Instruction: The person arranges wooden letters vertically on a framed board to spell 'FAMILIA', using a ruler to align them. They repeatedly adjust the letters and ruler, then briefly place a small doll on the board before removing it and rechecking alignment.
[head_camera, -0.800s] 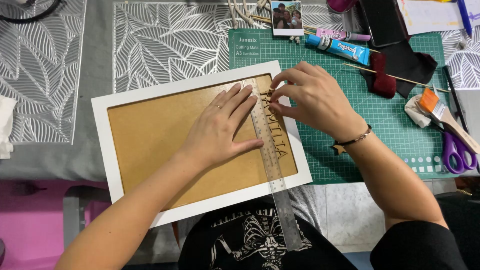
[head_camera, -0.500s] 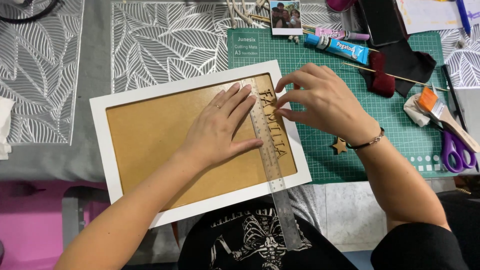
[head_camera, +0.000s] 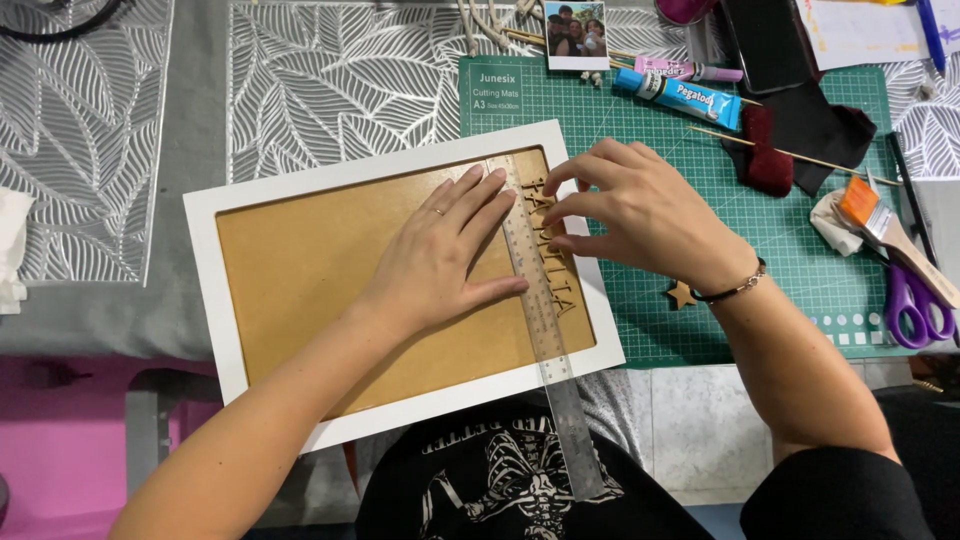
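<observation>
Clearly the work here is lining up small wooden cut-out letters against a clear ruler laid down the right side of a white-rimmed frame with a brown backing board. The left hand lies flat and spread, fingers extended, pressing the ruler onto the board so it serves as a straight fence; it grips nothing. The right hand is curled, its fingertips pinched narrowly on the letters just beside the ruler's right edge, near the frame's upper right corner. To do this well, I judge the left palm should bear down evenly along the ruler so it cannot pivot, while the right fingers nudge each letter until it touches the edge, keeping the gaps between letters even. The frame overlaps a green cutting mat on the tabletop, with a small wooden star near the right wrist and a blue glue tube farther up the mat.
</observation>
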